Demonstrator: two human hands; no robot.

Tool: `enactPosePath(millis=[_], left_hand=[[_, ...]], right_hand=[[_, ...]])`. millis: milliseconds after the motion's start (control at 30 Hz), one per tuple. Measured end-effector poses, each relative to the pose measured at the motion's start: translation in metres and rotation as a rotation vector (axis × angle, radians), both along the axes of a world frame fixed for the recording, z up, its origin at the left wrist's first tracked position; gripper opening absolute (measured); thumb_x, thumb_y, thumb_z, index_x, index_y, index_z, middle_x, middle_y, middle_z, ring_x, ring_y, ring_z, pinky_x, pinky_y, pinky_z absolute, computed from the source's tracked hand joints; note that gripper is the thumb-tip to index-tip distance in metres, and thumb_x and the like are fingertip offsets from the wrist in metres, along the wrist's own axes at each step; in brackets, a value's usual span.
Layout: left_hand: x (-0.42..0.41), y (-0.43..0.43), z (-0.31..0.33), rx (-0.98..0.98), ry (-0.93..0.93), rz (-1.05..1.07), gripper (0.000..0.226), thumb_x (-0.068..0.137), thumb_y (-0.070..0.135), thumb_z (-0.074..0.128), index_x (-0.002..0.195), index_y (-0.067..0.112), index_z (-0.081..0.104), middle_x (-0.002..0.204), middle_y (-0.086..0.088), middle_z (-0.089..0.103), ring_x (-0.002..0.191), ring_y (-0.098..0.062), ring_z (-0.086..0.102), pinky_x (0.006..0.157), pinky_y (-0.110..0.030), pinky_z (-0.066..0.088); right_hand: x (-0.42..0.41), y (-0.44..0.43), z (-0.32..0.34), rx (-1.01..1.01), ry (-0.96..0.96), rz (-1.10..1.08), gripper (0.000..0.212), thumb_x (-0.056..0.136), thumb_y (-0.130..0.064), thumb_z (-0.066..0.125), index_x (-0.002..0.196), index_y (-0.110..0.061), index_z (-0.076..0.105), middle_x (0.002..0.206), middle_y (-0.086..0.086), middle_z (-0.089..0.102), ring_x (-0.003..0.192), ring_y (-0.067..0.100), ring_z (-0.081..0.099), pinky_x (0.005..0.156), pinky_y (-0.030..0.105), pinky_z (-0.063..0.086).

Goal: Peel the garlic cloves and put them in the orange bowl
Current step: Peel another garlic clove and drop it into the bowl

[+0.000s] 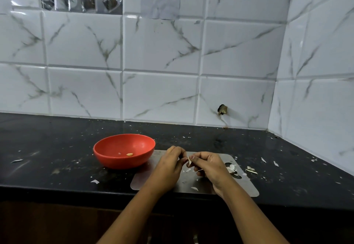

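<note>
My left hand (170, 164) and right hand (208, 165) are bare. My left forearm (138, 211) and right forearm (249, 215) are uncovered too, right down to the bottom edge. My fingers (199, 155) look slim, the nails too small to make out.

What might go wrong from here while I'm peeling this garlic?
1. The garlic clove, pinched between the left hand and right hand, is over the metal board, not the orange bowl; if it slips, it may land among the skin flakes.
2. Loose skin could drift into the bowl beside the peeled clove there.
</note>
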State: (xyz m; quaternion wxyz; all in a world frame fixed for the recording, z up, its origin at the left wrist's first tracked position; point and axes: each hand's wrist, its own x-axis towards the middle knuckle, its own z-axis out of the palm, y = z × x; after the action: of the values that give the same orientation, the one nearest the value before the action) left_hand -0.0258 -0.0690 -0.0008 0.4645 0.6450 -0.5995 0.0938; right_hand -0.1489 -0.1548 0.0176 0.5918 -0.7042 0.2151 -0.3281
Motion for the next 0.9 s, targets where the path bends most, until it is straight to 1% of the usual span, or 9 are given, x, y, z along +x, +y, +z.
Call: enactPosePath(millis=[100,200,267,333,500,567,667,767,900], left_hand=[[0.000,0.000,-0.001,0.016,0.010,-0.001,0.019,0.094,0.010,0.051,0.084,0.024,0.044,0.089,0.007,0.045,0.075,-0.002,0.044,0.069,-0.014,0.033],[-0.001,0.001,0.001,-0.006,0.082,0.027,0.031,0.094,0.008,0.049,0.078,0.033,0.040,0.088,0.006,0.046,0.063,-0.006,0.048,0.063,-0.015,0.038],[0.000,0.002,0.002,-0.042,0.145,0.061,0.032,0.094,0.007,0.051,0.076,0.032,0.041,0.083,0.004,0.048,0.055,-0.005,0.049,0.057,-0.012,0.038],[-0.001,0.002,0.003,-0.046,0.190,0.061,0.030,0.092,0.005,0.053,0.077,0.029,0.041,0.079,0.001,0.052,0.051,-0.004,0.050,0.054,-0.012,0.039],[-0.003,0.004,0.003,-0.045,0.216,0.013,0.035,0.090,0.000,0.054,0.084,0.030,0.038,0.084,0.004,0.055,0.050,-0.004,0.053,0.051,-0.015,0.041],[-0.003,0.006,0.003,-0.050,0.183,0.017,0.030,0.090,0.001,0.055,0.085,0.028,0.043,0.087,0.005,0.057,0.052,-0.007,0.055,0.049,-0.018,0.044],[-0.003,0.007,0.003,-0.063,0.156,0.032,0.018,0.089,0.008,0.060,0.088,0.024,0.052,0.092,0.008,0.057,0.059,-0.015,0.059,0.047,-0.027,0.051],[-0.005,0.009,0.005,-0.087,0.174,0.009,0.013,0.087,0.011,0.065,0.089,0.021,0.058,0.097,0.006,0.055,0.061,-0.017,0.060,0.040,-0.022,0.047],[-0.008,0.011,0.008,-0.104,0.188,0.007,0.015,0.085,0.010,0.067,0.083,0.022,0.059,0.098,0.007,0.053,0.061,-0.015,0.059,0.039,-0.020,0.046]], right_hand=[[0.001,-0.001,0.000,0.017,-0.010,-0.067,0.016,0.093,-0.017,0.060,0.086,-0.009,0.071,0.069,-0.002,0.071,0.061,0.006,0.053,0.056,0.018,0.044],[0.001,-0.001,0.002,0.035,-0.023,-0.107,0.015,0.094,-0.017,0.058,0.086,-0.012,0.070,0.072,-0.002,0.071,0.066,0.009,0.054,0.058,0.020,0.046],[0.001,0.000,0.002,0.048,-0.025,-0.118,0.016,0.095,-0.016,0.057,0.087,-0.013,0.070,0.074,-0.002,0.071,0.069,0.010,0.055,0.060,0.021,0.047],[0.000,0.000,0.002,0.041,-0.016,-0.107,0.015,0.095,-0.017,0.057,0.090,-0.014,0.071,0.075,-0.002,0.071,0.071,0.011,0.056,0.061,0.022,0.048],[-0.001,0.001,0.003,-0.003,0.020,-0.040,0.013,0.094,-0.019,0.059,0.098,-0.017,0.071,0.075,-0.007,0.072,0.072,0.007,0.056,0.061,0.020,0.045],[-0.001,0.001,0.004,-0.007,0.037,-0.017,0.013,0.094,-0.019,0.059,0.099,-0.018,0.071,0.077,-0.006,0.073,0.073,0.008,0.056,0.062,0.020,0.045],[-0.002,0.001,0.003,-0.016,0.042,0.012,0.015,0.094,-0.018,0.058,0.101,-0.018,0.071,0.078,-0.004,0.072,0.071,0.008,0.054,0.062,0.021,0.043],[-0.002,-0.001,0.003,-0.018,0.048,0.036,0.015,0.094,-0.018,0.058,0.103,-0.018,0.070,0.075,-0.005,0.070,0.071,0.008,0.053,0.062,0.021,0.042],[-0.002,-0.003,0.003,-0.016,0.073,0.063,0.015,0.095,-0.017,0.057,0.102,-0.016,0.070,0.077,-0.003,0.071,0.072,0.010,0.053,0.063,0.023,0.041]])
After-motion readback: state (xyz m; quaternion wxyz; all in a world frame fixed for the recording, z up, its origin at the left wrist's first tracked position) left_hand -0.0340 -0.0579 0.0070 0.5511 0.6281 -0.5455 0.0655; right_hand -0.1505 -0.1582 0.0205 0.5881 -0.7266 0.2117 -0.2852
